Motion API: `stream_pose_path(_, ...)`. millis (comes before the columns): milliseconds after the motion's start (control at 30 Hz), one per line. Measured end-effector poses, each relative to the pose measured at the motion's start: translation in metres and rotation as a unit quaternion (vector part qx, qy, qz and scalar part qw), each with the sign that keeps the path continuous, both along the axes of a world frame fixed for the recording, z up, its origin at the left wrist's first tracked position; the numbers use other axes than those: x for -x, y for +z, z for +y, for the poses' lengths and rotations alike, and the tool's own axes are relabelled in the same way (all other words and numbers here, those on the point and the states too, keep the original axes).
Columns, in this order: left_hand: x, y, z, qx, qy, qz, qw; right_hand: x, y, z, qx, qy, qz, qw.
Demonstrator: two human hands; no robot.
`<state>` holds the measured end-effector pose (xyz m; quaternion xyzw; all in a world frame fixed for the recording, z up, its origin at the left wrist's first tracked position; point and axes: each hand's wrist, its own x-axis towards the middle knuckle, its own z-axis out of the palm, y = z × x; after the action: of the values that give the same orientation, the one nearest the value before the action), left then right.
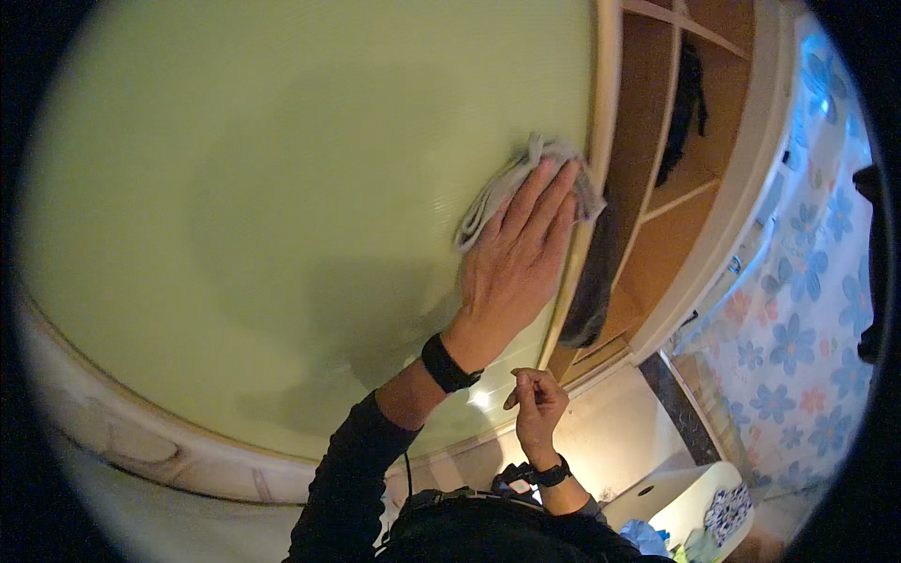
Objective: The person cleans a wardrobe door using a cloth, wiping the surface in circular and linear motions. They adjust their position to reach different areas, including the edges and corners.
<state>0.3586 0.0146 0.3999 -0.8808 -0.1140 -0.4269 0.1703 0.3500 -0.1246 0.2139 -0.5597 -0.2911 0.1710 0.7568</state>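
My left hand (516, 258) lies with its fingers stretched over a folded grey-white cloth (483, 208), pressing it flat on a large pale green panel (235, 141). The cloth bunches out above the fingertips and reaches the panel's light wooden edge strip (605, 84) on the right. My thumb is hidden. Lower down, my right hand (540, 408) is held near the panel's lower right corner with its fingers curled in and nothing visible in them. Black bands circle both wrists.
Right of the panel are open wooden shelves (657, 244) with a dark fabric item (593, 291) inside. Beyond hangs a flowered blue-and-white curtain (788, 347). At the lower right stands a white seat or stool (680, 493) with cloths (727, 514) on it.
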Motion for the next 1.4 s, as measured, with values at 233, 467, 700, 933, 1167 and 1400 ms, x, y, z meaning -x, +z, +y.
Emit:
stream_pose_path(233,0.059,-0.012,0.005,0.027,0.149,-0.041,0.988,0.011,0.012,0.018,0.009,0.063,0.007,0.998)
stream_pose_path(467,0.078,-0.131,0.008,0.02,0.167,0.026,0.985,0.01,-0.002,0.029,0.0,0.061,0.003,0.998)
stream_pose_path(700,0.028,-0.074,0.018,-0.034,0.054,0.07,0.995,-0.017,0.012,0.048,-0.081,-0.032,0.08,0.993)
stream_pose_path(933,0.117,-0.046,0.046,-0.032,0.261,-0.104,0.959,0.016,0.007,0.064,-0.027,0.113,0.064,0.991)
stream_pose_path(1167,0.182,-0.21,0.027,0.002,0.333,-0.152,0.931,0.064,-0.02,0.055,0.006,0.173,-0.001,0.985)
stream_pose_path(1400,0.164,-0.129,0.032,-0.037,0.233,-0.072,0.969,0.086,-0.016,0.069,-0.074,0.164,0.022,0.983)
